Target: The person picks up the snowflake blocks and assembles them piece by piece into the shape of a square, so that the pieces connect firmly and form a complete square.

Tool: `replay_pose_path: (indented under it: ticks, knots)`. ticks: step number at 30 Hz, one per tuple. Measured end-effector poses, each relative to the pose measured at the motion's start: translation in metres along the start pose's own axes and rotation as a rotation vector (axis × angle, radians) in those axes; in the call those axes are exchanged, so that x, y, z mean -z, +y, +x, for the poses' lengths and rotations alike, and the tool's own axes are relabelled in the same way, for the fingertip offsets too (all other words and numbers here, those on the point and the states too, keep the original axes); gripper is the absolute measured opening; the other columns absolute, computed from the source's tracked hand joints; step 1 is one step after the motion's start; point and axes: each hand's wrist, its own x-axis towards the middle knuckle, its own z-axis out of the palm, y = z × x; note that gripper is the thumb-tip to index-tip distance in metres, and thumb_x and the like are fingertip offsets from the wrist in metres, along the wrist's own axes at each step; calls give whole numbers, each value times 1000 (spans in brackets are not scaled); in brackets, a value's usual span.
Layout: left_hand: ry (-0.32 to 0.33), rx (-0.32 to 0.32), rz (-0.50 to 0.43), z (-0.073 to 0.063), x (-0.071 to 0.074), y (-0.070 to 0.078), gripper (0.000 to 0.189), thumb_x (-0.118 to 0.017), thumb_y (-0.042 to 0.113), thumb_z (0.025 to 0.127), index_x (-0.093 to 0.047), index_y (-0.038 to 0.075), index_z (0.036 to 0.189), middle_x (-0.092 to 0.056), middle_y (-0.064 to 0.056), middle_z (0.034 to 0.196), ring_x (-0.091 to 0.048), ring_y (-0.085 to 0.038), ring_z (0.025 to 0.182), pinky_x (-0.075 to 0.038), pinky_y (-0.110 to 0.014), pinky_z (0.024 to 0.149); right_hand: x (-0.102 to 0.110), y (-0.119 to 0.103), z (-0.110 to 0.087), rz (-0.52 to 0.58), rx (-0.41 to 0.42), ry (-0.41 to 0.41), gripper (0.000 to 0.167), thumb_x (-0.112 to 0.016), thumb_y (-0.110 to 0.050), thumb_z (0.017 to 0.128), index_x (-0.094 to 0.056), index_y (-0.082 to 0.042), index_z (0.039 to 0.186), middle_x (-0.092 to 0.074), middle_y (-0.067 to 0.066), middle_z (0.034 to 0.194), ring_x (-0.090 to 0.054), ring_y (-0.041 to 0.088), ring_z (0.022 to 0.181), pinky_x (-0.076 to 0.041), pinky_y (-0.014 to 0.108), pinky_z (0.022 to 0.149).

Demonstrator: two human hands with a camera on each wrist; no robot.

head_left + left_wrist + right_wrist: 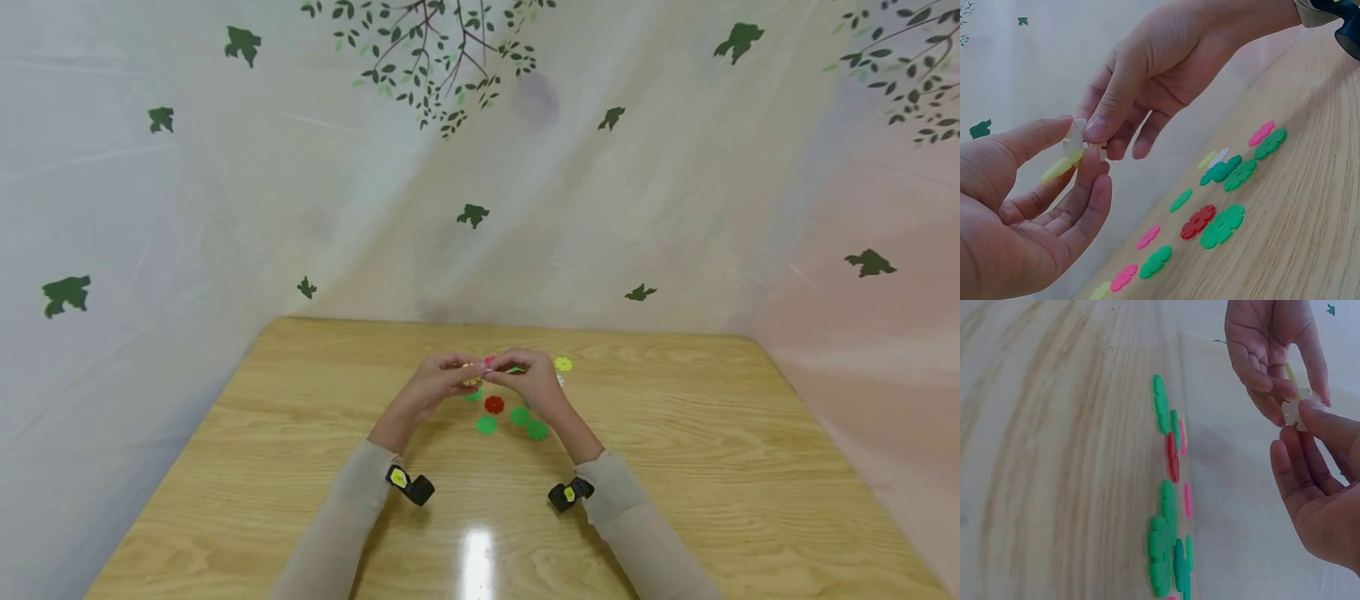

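- I see a creased cloth backdrop (390, 225), bird-and-leaf printed, filling the head view's upper half.
- Below it, a glossy, wood-grained table (247, 483).
- Just below centre, the left hand (432, 385) grips a yellow piece (1060, 167) against a white piece (1074, 140); the right hand (535, 382) pinches the white piece. Both hands block my sight of some loose pieces.
- Scalloped, plastic-looking green pieces (1223, 226) and a red piece (494, 405) lie flat nearby.
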Motion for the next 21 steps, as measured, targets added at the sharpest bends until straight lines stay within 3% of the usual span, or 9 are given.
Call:
replay_pose_path:
  ticks: [5,10,15,21]
  knots:
    - [-7,-2,34,0,7,1,25,-67,13,99,-68,-3,118,-70,-4,109,-68,-19,103,-59,-35,95,4,2,1,-118,-38,-77,20,-79,-9,89,-76,-1,107,-75,15,101,-69,16,89,-59,26,78]
    - [20,-20,50,-1,17,4,20,-67,14,99,-70,0,114,-70,-3,110,-67,-22,105,-58,-36,97,8,7,0,-259,-55,-237,25,-78,-6,89,-73,4,112,-75,13,92,-67,13,83,-57,26,78]
    - [50,-1,15,-1,22,6,22,-66,12,99,-68,-2,117,-69,-3,109,-67,-25,108,-56,-40,101,8,10,-1,-307,-88,-413,22,-78,-6,89,-74,3,108,-75,9,89,-64,10,78,-55,23,70]
    - [58,2,-15,2,23,5,20,-66,10,99,-67,-2,116,-69,-1,106,-65,-30,115,-58,-36,98,5,14,-1,-347,-126,-500,20,-79,-5,88,-75,0,106,-68,6,82,-58,10,73,-51,23,65]
